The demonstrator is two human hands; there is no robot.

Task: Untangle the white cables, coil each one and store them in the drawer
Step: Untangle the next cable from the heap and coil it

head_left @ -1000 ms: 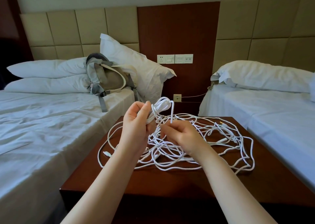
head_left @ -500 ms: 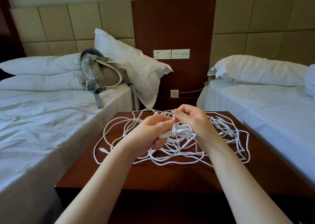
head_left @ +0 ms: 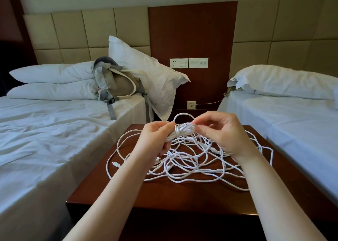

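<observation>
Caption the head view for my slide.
Left hand and right hand hold a coiled bundle above tangled white cables.

A dark wooden nightstand [head_left: 182,198] carries the loose tangle of white cables [head_left: 184,165].

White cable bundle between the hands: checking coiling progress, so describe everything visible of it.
The bundle is several turns of thin, smooth white cable gathered into a short horizontal hank, one strand wrapped round it near the left hand, which grips that end. The right hand pinches the other end. It is held above the wooden nightstand, a loop arching over it, strands trailing into the loose tangle below.
</observation>
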